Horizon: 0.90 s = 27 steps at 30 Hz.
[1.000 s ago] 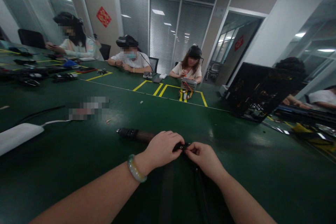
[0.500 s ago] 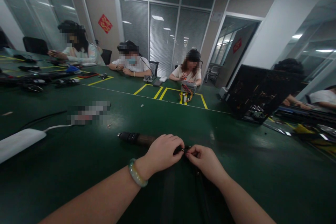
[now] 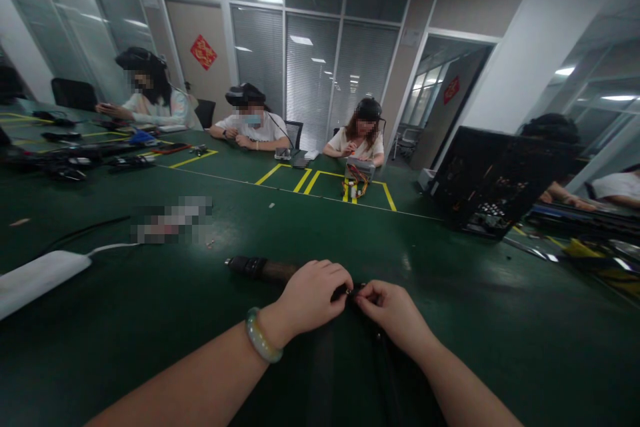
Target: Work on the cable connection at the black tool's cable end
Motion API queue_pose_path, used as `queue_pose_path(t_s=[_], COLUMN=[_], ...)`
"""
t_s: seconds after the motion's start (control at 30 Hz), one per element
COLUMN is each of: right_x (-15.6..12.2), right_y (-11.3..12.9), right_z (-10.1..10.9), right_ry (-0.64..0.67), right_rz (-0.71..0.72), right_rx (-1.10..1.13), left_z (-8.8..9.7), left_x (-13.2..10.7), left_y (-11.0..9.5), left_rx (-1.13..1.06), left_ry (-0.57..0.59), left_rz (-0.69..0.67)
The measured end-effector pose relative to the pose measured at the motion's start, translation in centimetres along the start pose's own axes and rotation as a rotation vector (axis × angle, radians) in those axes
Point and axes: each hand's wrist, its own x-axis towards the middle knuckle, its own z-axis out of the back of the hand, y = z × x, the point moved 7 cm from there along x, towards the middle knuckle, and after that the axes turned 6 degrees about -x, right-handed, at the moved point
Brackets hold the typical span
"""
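Your left hand (image 3: pixel 320 293) and right hand (image 3: pixel 393 308) pinch a small dark part (image 3: pixel 352 292) between their fingers, presumably steadying it from both sides; its outline is unclear. A dark rod (image 3: pixel 250 267) extends leftward from behind the left fingers.

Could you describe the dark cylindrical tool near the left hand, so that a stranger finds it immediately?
On the large green table, find the left hand, with a pale green bangle at its wrist. The dark cylindrical tool, partly brown, extends leftward from behind that hand. Unlike the long white block further left, it has a silvery tip.
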Motion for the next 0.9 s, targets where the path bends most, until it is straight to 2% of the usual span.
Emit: queue_pose_path(t_s=[0.17, 0.5, 0.9], right_x=[-0.05, 0.21, 0.12], right_y=[0.53, -0.32, 0.02], right_z=[0.25, -0.26, -0.22], right_ry=[-0.01, 0.01, 0.03], right_rz=[0.011, 0.003, -0.01], right_rx=[-0.011, 0.014, 0.026], left_z=[0.17, 0.19, 0.08], left_x=[-0.01, -0.04, -0.08], left_y=[-0.05, -0.09, -0.17], left_rx=[-0.014, 0.016, 0.028], left_ry=[-0.006, 0.015, 0.026], left_rz=[0.005, 0.018, 0.014])
